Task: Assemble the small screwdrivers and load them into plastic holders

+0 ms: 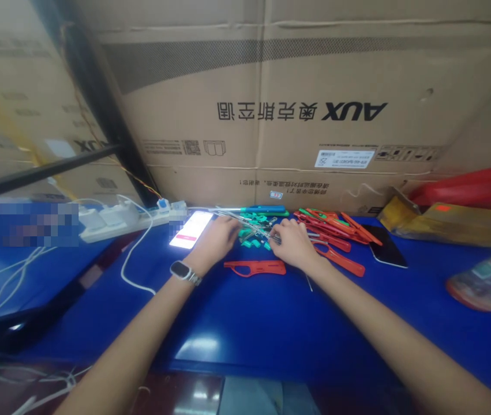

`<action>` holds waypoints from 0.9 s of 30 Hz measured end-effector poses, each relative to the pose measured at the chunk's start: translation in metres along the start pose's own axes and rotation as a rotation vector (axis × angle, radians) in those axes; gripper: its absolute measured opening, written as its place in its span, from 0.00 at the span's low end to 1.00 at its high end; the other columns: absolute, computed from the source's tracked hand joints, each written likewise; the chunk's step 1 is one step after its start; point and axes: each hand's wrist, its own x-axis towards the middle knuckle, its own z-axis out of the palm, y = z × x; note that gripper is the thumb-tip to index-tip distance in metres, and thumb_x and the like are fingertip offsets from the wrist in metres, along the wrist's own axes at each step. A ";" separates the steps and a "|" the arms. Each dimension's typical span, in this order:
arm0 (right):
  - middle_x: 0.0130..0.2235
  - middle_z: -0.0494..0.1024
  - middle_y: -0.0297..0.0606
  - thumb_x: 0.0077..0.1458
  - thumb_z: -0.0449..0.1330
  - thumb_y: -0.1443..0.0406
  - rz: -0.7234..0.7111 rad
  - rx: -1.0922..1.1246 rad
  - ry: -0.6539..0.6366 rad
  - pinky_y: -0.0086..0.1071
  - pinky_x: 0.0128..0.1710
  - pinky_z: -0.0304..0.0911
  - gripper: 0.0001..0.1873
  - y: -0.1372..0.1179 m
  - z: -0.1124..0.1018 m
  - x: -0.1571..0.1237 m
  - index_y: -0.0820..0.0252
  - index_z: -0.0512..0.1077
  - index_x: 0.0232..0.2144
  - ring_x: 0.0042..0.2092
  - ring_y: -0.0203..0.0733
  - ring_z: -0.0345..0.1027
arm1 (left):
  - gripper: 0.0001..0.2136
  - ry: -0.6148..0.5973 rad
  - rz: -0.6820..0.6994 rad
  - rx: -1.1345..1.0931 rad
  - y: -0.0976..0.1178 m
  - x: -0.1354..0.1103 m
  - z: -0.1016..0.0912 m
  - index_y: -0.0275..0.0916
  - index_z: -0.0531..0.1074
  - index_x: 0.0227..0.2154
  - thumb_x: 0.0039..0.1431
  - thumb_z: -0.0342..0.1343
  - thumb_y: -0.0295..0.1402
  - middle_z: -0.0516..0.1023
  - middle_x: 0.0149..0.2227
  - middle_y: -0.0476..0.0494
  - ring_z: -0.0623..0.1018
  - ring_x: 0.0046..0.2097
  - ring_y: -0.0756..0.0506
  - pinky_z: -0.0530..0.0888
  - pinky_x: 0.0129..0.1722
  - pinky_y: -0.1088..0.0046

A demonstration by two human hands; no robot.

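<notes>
My left hand (222, 235), with a watch (181, 269) on its wrist, is at the left side of a pile of small parts. Its fingers are curled together, and what they hold is hidden. At the pile's right side, my right hand (292, 242) has its fingers pinched around something too small to make out. Between the hands lie small green plastic pieces (255, 243) and thin metal rods (245, 221). One orange-red plastic shell (256, 267) with a trigger-like loop, resembling a long lighter's housing half, lies flat in front of them.
More orange-red shells (336, 230) are heaped right of my hand, by a dark phone (387, 246). A lit phone (191, 229) and a power strip (135, 222) with cables lie left. A large cardboard panel (245, 150) stands behind; a plastic jar (487, 279) is far right.
</notes>
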 end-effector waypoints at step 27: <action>0.39 0.79 0.40 0.61 0.55 0.65 0.028 0.219 0.098 0.42 0.45 0.52 0.08 0.011 0.016 -0.004 0.57 0.73 0.31 0.45 0.49 0.66 | 0.14 0.034 0.092 0.130 -0.032 0.040 0.005 0.44 0.77 0.49 0.69 0.48 0.31 0.76 0.43 0.41 0.73 0.46 0.42 0.68 0.47 0.63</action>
